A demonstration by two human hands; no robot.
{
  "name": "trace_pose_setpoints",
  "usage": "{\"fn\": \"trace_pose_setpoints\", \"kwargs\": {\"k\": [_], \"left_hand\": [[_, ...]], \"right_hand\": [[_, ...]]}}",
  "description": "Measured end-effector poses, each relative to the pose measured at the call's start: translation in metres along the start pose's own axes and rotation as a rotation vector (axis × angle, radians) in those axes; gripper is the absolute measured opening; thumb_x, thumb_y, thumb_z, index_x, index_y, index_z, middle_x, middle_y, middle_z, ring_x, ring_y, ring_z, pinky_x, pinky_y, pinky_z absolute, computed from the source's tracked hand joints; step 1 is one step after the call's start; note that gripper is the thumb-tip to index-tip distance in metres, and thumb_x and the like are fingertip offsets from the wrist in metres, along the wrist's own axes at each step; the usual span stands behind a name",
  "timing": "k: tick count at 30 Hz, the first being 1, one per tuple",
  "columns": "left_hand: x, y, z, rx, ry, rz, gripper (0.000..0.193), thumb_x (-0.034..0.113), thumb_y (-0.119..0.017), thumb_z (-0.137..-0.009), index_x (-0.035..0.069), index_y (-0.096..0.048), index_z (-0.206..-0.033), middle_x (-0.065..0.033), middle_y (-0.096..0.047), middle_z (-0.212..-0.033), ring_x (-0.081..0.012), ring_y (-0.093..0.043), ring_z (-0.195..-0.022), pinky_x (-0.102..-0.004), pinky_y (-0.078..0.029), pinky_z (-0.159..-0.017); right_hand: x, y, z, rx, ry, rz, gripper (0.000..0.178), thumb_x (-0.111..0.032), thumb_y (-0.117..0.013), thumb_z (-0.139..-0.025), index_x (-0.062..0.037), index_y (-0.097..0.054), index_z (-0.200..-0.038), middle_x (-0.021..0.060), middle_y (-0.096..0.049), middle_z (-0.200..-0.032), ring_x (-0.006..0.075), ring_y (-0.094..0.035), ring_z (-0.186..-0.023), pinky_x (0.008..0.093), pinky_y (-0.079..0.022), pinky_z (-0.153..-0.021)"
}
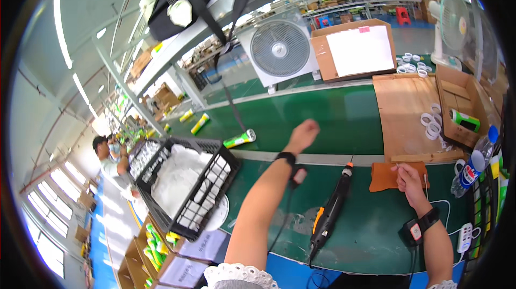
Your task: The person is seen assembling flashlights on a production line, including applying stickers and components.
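My left hand (303,135) reaches over the green conveyor belt (344,122), its fingers curled closed with nothing visible in them. To its left, apart from it, a green and white flashlight (239,138) lies on the belt. My right hand (410,182) is closed in a pinch above a brown mat (382,176); whatever lies between the fingertips is too small to make out. Between my forearms, a black electric screwdriver (332,211) with an orange tip rests on the green tabletop. Black straps with small corded modules circle both wrists.
A black crate (215,195) with a plastic liner stands left. White rings (430,122) lie on a wooden board (403,106); beside it a cardboard box (457,82) holds a green cylinder. A bottle (468,173) and power strip (465,238) sit right. Another person (110,163) works far left.
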State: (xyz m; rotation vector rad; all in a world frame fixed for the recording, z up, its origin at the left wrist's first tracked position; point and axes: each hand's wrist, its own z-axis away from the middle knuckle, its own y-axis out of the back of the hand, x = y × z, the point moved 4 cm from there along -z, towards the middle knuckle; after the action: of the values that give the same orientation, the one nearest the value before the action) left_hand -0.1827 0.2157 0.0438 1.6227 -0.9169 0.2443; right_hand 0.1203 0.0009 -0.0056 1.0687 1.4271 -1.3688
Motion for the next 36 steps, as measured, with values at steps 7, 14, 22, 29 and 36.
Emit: {"fn": "trace_pose_setpoints", "kwargs": {"k": [7, 14, 22, 29, 36], "left_hand": [[-0.195, 0.115, 0.064, 0.283, 0.403, -0.508, 0.031, 0.015, -0.062, -0.069, 0.003, -0.049, -0.095, -0.0206, -0.058, -0.087, -0.0374, -0.056, -0.086, -0.0436, -0.045, -0.074], [-0.208, 0.149, 0.050, 0.211, 0.409, -0.720, 0.064, 0.031, -0.082, -0.048, 0.009, -0.050, -0.099, -0.0170, -0.056, -0.097, -0.0348, -0.053, -0.091, -0.0423, -0.043, -0.077], [-0.216, 0.138, 0.007, -0.080, 0.485, -0.847, 0.130, 0.027, -0.088, -0.028, 0.020, -0.018, -0.137, -0.0189, -0.033, -0.127, -0.0370, -0.035, -0.118, -0.0437, -0.037, -0.095], [-0.211, 0.160, 0.033, 0.174, 0.537, -0.844, 0.084, 0.021, -0.087, -0.037, 0.007, -0.043, -0.107, -0.0167, -0.046, -0.111, -0.0352, -0.053, -0.097, -0.0421, -0.046, -0.082], [-0.193, 0.141, 0.042, 0.213, 0.286, -0.828, 0.060, 0.020, -0.077, -0.047, 0.007, -0.048, -0.098, -0.0167, -0.053, -0.095, -0.0358, -0.053, -0.091, -0.0429, -0.046, -0.076]], "right_hand": [[-0.003, -0.007, -0.010, -0.048, 0.012, 0.142, 0.023, -0.022, -0.044, -0.090, -0.0046, -0.059, -0.093, -0.0064, -0.036, -0.058, 0.0019, -0.032, -0.051, 0.0169, -0.025, -0.045], [-0.005, -0.013, -0.012, -0.080, 0.019, 0.110, 0.022, -0.019, -0.046, -0.089, -0.0031, -0.060, -0.093, -0.0053, -0.041, -0.061, 0.0028, -0.034, -0.055, 0.0180, -0.029, -0.049], [0.002, -0.008, -0.009, -0.093, 0.049, 0.111, 0.023, -0.021, -0.047, -0.090, -0.0036, -0.061, -0.094, -0.0031, -0.052, -0.073, 0.0044, -0.044, -0.066, 0.0193, -0.039, -0.061], [0.007, -0.007, -0.011, -0.118, 0.067, 0.038, 0.023, -0.022, -0.047, -0.090, -0.0034, -0.060, -0.094, -0.0040, -0.046, -0.067, 0.0044, -0.040, -0.063, 0.0192, -0.038, -0.061], [0.001, -0.011, -0.010, -0.118, 0.077, 0.103, 0.025, -0.023, -0.048, -0.090, -0.0019, -0.059, -0.094, -0.0038, -0.049, -0.070, 0.0042, -0.041, -0.064, 0.0197, -0.037, -0.060]]}}
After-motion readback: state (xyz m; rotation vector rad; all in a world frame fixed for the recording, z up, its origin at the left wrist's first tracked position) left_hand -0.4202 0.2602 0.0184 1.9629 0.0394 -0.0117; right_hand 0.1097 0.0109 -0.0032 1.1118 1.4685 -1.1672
